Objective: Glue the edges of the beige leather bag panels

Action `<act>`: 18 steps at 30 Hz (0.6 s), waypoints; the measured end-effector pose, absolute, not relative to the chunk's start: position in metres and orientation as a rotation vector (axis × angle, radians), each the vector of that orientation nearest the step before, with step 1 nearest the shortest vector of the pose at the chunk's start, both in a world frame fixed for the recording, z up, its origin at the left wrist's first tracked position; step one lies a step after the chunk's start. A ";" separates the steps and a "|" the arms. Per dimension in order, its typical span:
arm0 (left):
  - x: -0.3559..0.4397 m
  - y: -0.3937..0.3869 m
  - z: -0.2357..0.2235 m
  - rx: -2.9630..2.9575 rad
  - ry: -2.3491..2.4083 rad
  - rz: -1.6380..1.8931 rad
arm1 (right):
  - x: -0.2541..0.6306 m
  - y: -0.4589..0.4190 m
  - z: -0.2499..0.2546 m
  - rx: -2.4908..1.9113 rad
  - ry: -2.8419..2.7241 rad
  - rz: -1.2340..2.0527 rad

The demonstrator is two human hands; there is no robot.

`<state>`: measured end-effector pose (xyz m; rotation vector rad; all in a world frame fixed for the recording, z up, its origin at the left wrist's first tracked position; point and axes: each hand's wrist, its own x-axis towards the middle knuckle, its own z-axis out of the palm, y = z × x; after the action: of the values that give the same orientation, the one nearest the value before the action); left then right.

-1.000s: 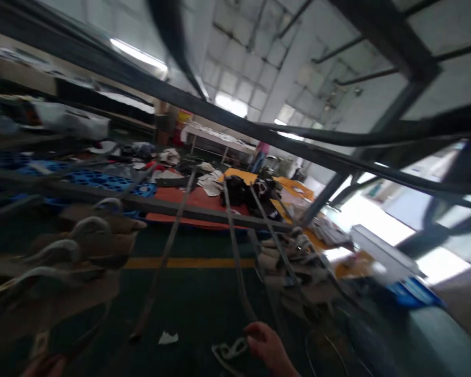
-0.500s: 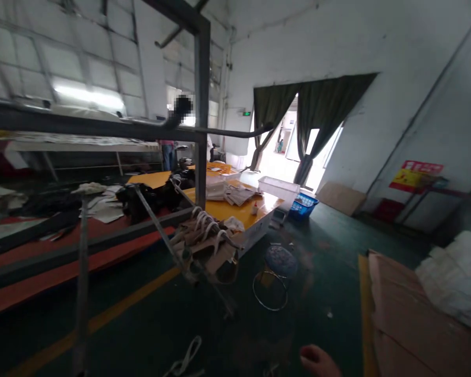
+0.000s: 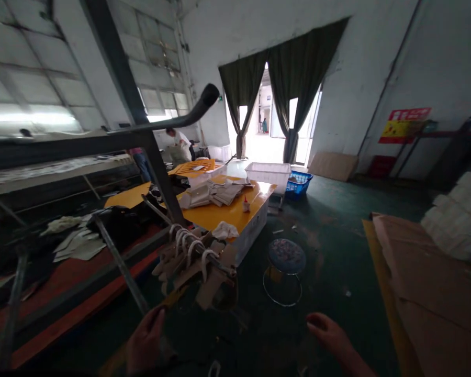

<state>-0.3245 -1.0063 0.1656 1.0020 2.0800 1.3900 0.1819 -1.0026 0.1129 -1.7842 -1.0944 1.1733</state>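
Brown pieces (image 3: 191, 273) with white loops (image 3: 204, 267) hang along a metal rod (image 3: 231, 271) running rightward, ahead and right of the nearer left hand (image 3: 145, 337), whose fingers' closure I cannot tell; the right hand's (image 3: 333, 337) fingers curl loosely, apparently empty.

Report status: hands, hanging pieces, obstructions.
Left hand, grip unclear; right hand half-open, nothing visible in it. Loop-handled tan pieces hanging on metal prong. Round stool beyond right hand, possible obstruction.
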 end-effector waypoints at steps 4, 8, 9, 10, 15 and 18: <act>-0.270 -0.938 0.170 0.870 1.693 1.333 | 0.146 -0.943 0.127 -1.680 -1.059 1.265; -0.215 -0.892 0.168 0.755 1.435 1.123 | 0.106 -0.884 0.130 -1.505 -1.143 1.397; -0.201 -0.886 0.164 0.740 1.369 1.085 | 0.096 -0.869 0.129 -1.472 -1.175 1.414; -0.188 -0.881 0.158 0.728 1.312 1.051 | 0.087 -0.852 0.129 -1.436 -1.215 1.434; -0.130 -0.869 0.117 0.704 1.169 0.935 | 0.035 -0.747 0.130 -1.213 -1.432 1.526; -0.107 -0.853 0.095 0.723 1.190 0.925 | -0.010 -0.669 0.133 -1.110 -1.554 1.568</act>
<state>-0.1069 -0.8526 0.0949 0.7231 1.1898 0.9246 -0.0100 -0.6690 0.1327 -1.1102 -1.5536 1.5685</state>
